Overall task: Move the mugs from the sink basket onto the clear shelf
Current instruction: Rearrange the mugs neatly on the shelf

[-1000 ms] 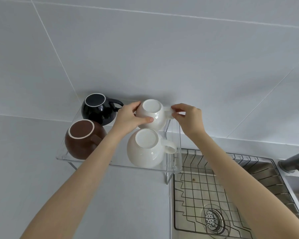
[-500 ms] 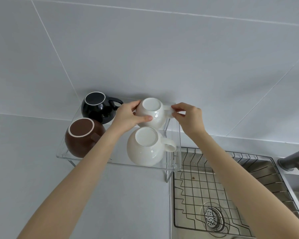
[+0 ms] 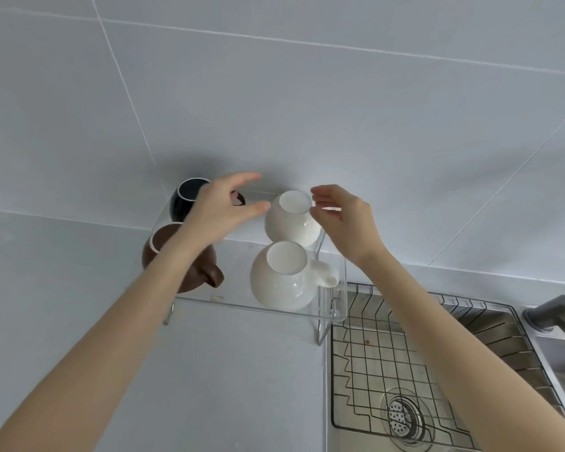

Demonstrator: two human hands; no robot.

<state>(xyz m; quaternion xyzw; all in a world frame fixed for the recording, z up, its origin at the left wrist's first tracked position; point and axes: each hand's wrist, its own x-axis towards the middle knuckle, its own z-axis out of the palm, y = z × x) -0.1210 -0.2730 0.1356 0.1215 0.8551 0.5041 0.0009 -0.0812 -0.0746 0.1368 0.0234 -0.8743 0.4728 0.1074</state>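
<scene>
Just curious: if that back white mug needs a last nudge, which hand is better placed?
Probably the right hand: its fingertips sit at the back white mug; the left hand is open, apart.

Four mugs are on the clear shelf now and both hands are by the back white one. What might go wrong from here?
1. The right hand is still at the back white mug; pulling away carelessly may nudge it into the front white mug.
2. The front white mug and brown mug sit near the clear shelf front edge; a forearm brush might tip one off.
3. The left hand hovers open over the black mug and may clip it.
</scene>
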